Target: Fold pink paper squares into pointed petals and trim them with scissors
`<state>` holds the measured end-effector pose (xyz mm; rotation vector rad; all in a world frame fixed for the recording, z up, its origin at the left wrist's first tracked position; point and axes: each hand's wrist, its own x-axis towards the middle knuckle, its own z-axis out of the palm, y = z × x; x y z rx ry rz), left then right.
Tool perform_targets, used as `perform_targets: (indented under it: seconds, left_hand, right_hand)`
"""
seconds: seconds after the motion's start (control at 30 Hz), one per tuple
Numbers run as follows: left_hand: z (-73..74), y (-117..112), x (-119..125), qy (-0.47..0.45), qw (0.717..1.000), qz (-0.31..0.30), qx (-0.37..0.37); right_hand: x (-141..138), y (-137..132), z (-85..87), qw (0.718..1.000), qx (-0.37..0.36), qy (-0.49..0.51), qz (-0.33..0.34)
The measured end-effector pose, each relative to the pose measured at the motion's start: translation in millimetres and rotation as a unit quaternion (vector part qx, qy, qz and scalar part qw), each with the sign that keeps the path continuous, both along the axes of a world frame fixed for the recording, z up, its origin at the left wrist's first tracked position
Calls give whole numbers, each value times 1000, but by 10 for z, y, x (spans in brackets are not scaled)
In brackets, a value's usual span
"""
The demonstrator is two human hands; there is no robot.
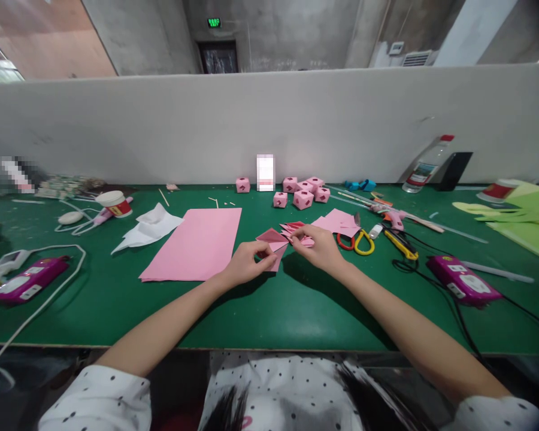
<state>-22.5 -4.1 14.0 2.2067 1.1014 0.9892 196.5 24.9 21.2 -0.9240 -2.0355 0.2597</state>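
Note:
Between my two hands is a pink folded paper piece (pixel 276 242) with creased, pointed flaps. My left hand (pixel 247 261) pinches its left side between thumb and fingers. At the other side, my right hand (pixel 317 244) is closed on more pink folded paper (pixel 291 227), whose layered points stick out past the fingertips; whether the two pieces are joined I cannot tell. Loose pink paper squares (pixel 339 221) lie just beyond my right hand. To the left rests a stack of pink paper sheets (pixel 197 242). Several finished pink paper cubes (pixel 303 199) with dark openings sit farther back.
Right of my hands lie scissors (pixel 363 242), a yellow utility knife (pixel 402 244), a pink glue gun (pixel 395 218) and a purple power strip (pixel 463 280) with cords. A white tissue (pixel 148 227), a paper cup (pixel 114 203) and another purple strip (pixel 29 279) are left. A partition (pixel 184 129) stands behind.

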Motion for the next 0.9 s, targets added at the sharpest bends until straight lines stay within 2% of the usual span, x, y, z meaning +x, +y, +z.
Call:
perform_targets:
  seconds: [0.2,0.67,0.9]
  left_hand:
    - [6,5,3,3,1000,-6,-6]
    - [-8,17,7,9,1000,-9,0]
    - [-22,18,-7,17,1000,-10,1]
  right_hand:
    - [-92,-80,-16,996,-31,-22,77]
    - [-103,-79,-57,998,-2,-49,28]
    - [-172,-144,-110,995,-3,-81,65]
